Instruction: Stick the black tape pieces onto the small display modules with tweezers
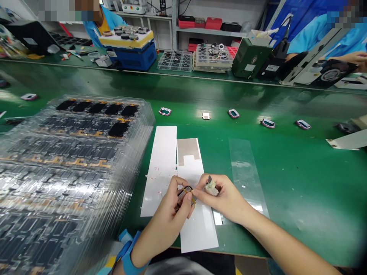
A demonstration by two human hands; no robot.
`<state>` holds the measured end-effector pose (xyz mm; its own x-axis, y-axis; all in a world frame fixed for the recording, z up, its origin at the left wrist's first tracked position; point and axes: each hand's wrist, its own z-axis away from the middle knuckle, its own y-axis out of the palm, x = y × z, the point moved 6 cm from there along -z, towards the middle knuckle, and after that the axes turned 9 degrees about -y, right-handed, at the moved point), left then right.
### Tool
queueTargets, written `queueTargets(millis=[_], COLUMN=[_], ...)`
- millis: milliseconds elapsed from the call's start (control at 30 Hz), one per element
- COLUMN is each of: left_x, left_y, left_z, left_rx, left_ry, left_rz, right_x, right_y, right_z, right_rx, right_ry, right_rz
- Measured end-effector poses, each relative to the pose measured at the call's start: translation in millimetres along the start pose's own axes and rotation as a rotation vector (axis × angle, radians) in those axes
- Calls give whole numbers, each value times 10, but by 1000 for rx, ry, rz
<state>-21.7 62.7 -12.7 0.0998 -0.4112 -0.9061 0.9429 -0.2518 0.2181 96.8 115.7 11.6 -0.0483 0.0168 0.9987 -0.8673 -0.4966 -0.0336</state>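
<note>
My left hand point(172, 206) is closed around a small black part with a gold flex strip point(187, 192), held just above white paper strips point(162, 168) on the green bench. My right hand point(222, 196) pinches the same part's edge with thumb and forefinger, and a small whitish wad point(211, 188) with a dark tip sits tucked between its fingers. The two hands touch at the fingertips. A blue wrist strap point(127, 254) is on my left wrist.
Stacked clear trays of black parts point(71, 160) fill the left. A clear film strip point(243, 168) lies to the right. Several small framed parts point(233, 113) sit in a row on the green belt. Other people in blue work at the far side.
</note>
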Motion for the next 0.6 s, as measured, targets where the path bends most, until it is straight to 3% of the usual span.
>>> queueTargets(millis=[267, 467, 600], left_x=[-10, -79, -196], left_y=[-25, -59, -91], left_z=[13, 21, 34], left_rx=[-43, -144, -306], left_ry=[-19, 47, 179], left_rz=[-9, -217, -474], right_x=[31, 196, 23], right_y=[1, -361, -326], right_z=[13, -166, -453], right_rx=[1, -319, -317], right_ry=[-30, -260, -210], right_rz=[42, 210, 183])
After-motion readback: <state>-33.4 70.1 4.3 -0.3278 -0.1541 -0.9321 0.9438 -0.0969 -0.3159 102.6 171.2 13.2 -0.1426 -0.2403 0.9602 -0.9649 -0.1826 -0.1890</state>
